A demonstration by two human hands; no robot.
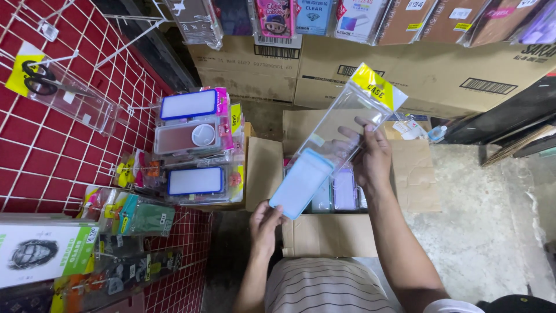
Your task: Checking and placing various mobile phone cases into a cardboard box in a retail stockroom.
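My right hand (370, 153) grips a clear plastic sleeve (353, 110) with a yellow header strip, held up over an open cardboard box (324, 235). A light-blue phone case (301, 182) sticks halfway out of the sleeve's lower end. My left hand (265, 223) holds the bottom corner of that case from below. Inside the box, more phone cases (344, 188) in purple and pale tones stand packed side by side, partly hidden behind the case and my right hand.
A red wall with a white wire grid (46, 150) on the left carries hanging packaged phone cases (194, 142) and a scissors pack (40, 81). Large cardboard cartons (428, 69) are stacked behind the box. Concrete floor (492, 220) lies to the right.
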